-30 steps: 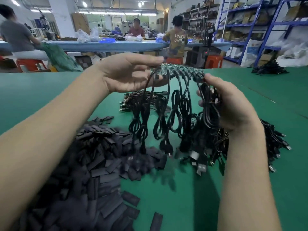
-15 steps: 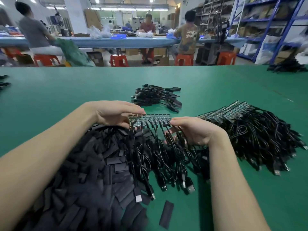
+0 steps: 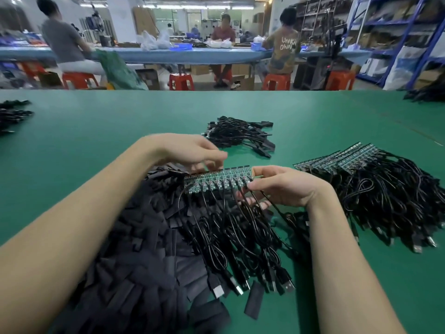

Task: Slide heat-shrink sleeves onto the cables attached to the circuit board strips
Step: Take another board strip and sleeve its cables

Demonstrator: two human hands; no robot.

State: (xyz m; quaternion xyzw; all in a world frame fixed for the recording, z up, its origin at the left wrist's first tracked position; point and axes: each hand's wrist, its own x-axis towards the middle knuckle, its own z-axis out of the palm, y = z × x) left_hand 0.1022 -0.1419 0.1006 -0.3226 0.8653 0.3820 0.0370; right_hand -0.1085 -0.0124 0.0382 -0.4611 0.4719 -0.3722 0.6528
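Head view, nearest first: a loose heap of flat black heat-shrink sleeves [image 3: 134, 261] spreads over the green table [image 3: 96, 131] at the lower left, with one stray sleeve [image 3: 254, 300] lying apart beside the plug ends. Just beyond, the cables [image 3: 240, 239] of the strip in hand fan toward the viewer, their USB plugs [image 3: 287, 284] resting on the table; no sleeve can be seen threaded on any of them, so by my reading the sleeving of this strip has not begun and every cable is left to do. The circuit board strip [image 3: 218, 178] lies above the far edge of the sleeve heap, its long axis running left to right and rising slightly to the right, the cable side facing the viewer. The right hand [image 3: 286, 186] pinches the strip's right end, thumb on top and fingers curled beneath among the cables. The left hand [image 3: 190, 154] sits at the strip's far edge near its left half, fingers bent and blurred; I cannot tell whether they grip it or only touch it. Right of the hands, a stack of further strips [image 3: 346, 157] with their cable tangle waits, seemingly unsleeved. Farther back lies a smaller bundle of cables [image 3: 240, 136], whose state I cannot judge.
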